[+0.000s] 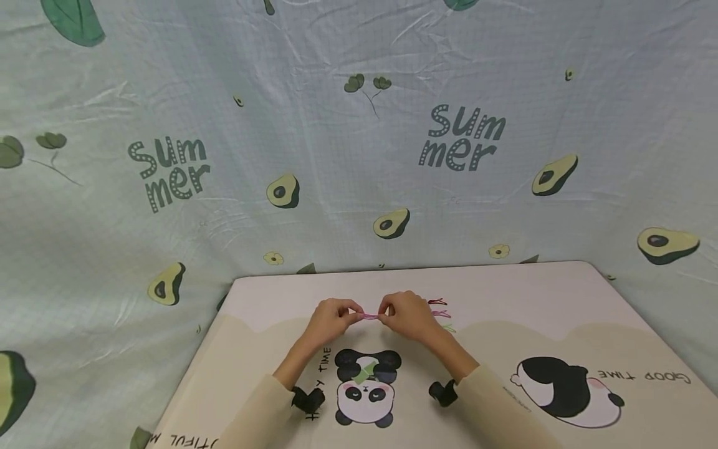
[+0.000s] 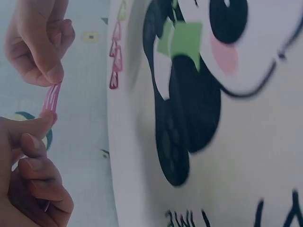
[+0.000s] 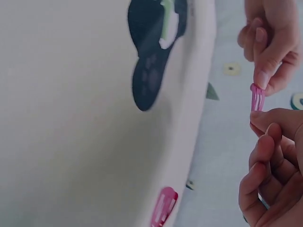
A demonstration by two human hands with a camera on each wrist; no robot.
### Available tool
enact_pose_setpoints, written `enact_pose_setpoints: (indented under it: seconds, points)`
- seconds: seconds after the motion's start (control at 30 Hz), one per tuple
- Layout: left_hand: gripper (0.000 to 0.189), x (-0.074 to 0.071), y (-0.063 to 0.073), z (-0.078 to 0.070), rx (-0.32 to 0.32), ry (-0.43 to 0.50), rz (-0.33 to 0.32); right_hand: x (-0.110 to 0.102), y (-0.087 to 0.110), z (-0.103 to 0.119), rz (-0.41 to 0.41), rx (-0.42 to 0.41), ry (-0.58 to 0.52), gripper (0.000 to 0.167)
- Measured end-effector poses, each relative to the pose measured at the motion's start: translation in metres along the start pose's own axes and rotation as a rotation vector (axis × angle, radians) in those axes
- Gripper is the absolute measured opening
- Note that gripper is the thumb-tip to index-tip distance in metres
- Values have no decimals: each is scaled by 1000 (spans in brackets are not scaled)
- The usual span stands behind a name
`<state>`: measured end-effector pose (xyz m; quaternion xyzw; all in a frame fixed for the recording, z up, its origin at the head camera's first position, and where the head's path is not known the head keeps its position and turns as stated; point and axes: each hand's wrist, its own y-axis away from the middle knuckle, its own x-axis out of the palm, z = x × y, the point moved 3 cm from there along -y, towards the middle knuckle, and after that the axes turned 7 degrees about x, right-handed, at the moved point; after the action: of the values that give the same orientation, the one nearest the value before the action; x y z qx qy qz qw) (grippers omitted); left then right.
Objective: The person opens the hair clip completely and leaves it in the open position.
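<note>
A pink snap hair clip [image 1: 370, 317] is stretched level between the two hands, above the far part of the table. My left hand [image 1: 330, 321] pinches one end between thumb and forefinger. The opposite end is pinched by my right hand [image 1: 408, 315]. Both slotted arms of the clip [image 3: 257, 98] show between the fingertips in the right wrist view. Just beyond the right hand lie more hair clips: a dark red one [image 1: 438, 302], a pink one [image 1: 442, 313] and a light green one [image 1: 449, 328], partly hidden by that hand and wrist.
The table [image 1: 269, 293] has a pale cover printed with a panda [image 1: 366, 402] and lettering. A cloth [image 1: 336, 137] with avocado prints hangs behind its far edge. Black straps [image 1: 308, 400] sit on both wrists.
</note>
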<state>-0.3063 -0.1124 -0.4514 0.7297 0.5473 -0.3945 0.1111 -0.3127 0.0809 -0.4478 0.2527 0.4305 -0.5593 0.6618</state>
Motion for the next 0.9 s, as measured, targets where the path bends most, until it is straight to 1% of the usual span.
enact_pose_setpoints:
  seconds: [0.2,0.3,0.37,0.47,0.57,0.7,0.8,0.9]
  points:
    - [8,8,1,-20,33,162,-59,-27,18,-7,-32,3,-90,6]
    - [9,12,1,-31,51,244,-78,-38,28,-11,-35,8,-159,7]
    - [10,16,1,-37,63,278,-85,-43,35,-16,-39,7,-209,6]
    - [10,21,2,-47,83,295,-93,-51,44,-22,-58,-13,-270,6]
    - [11,26,3,-56,104,295,-96,-57,53,-29,-86,-38,-299,5]
    - [11,34,3,-65,134,304,-97,-66,64,-34,-103,-45,-287,9]
    - [12,39,2,-70,153,326,-101,-72,71,-35,-110,-42,-270,8]
    - [12,43,2,-74,150,356,-109,-77,76,-37,-114,-42,-273,6]
